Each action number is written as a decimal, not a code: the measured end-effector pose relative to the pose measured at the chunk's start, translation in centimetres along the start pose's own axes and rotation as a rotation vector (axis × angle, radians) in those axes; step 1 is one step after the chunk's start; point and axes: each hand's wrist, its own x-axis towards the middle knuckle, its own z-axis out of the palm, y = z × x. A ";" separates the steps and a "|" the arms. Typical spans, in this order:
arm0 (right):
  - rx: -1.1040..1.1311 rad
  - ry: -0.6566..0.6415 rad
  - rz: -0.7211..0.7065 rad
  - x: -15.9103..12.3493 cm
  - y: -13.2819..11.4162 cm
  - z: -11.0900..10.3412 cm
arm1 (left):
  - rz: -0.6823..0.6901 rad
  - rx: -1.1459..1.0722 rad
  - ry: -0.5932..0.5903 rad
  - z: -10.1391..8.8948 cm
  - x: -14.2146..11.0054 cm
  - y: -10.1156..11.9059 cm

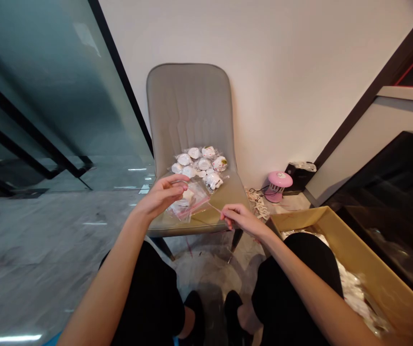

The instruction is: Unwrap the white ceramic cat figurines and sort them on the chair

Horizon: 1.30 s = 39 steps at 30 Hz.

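My left hand [165, 194] is over the front of the chair seat, its fingers bent around the edge of a clear zip bag [197, 197] with a pink strip along it. A white rounded piece [187, 198] shows inside the bag, partly covered by my fingers. To the right, my right hand [237, 216] is closed in a pinch on a thin pinkish strip [214, 207] that stretches from the bag's corner. Behind the bag lies a pile of white rounded pieces in clear wrappers [203, 164]; what they are I cannot make out.
The grey padded chair [192, 105] stands against the wall. On the right, a cardboard box [336, 230] holds many wrapped white pieces. A pink lamp-like device [279, 185], a black box [300, 177] and white cords [259, 204] lie beside the chair. A glass door [48, 96] is left.
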 end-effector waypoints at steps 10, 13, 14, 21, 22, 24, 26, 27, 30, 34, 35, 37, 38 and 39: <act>-0.325 0.020 0.009 -1.5 -0.8 -4.1 | -0.171 0.556 -0.103 -2.7 -1.8 0.6; -0.378 0.039 0.029 -1.6 -0.2 -5.0 | -0.211 0.658 -0.180 -2.9 -1.8 0.2; -0.393 0.049 0.036 -1.7 -0.1 -5.3 | -0.224 0.683 -0.198 -3.0 -1.8 0.1; -0.486 0.048 0.061 -2.0 0.0 -6.7 | -0.265 0.758 -0.202 -4.0 -1.5 -0.7; -0.500 0.044 0.067 -2.1 -0.1 -6.8 | -0.266 0.759 -0.194 -4.2 -1.4 -0.8; -0.518 0.041 0.078 -2.3 -0.3 -7.2 | -0.266 0.756 -0.171 -4.5 -1.3 -1.0; -0.516 0.049 0.080 -2.5 -0.4 -7.6 | -0.263 0.753 -0.144 -4.7 -1.3 -1.0; -0.511 0.055 0.076 -2.6 -0.4 -7.8 | -0.263 0.753 -0.132 -4.7 -1.3 -1.0; -0.495 0.086 0.063 -2.8 -0.3 -8.4 | -0.259 0.757 -0.098 -4.9 -1.4 -1.0; -0.464 0.180 0.004 -2.9 -0.2 -8.6 | -0.233 0.779 -0.054 -5.1 -1.5 -1.1; -0.455 0.206 -0.014 -2.9 -0.2 -8.6 | -0.224 0.785 -0.044 -5.2 -1.5 -1.1; -0.443 0.251 -0.045 -2.8 -0.3 -8.5 | -0.214 0.796 -0.034 -5.3 -1.4 -1.2; -0.434 0.271 -0.058 -2.8 -0.3 -8.4 | -0.213 0.802 -0.033 -5.3 -1.4 -1.3; -0.424 0.292 -0.069 -2.7 -0.2 -8.4 | -0.215 0.806 -0.033 -5.4 -1.4 -1.3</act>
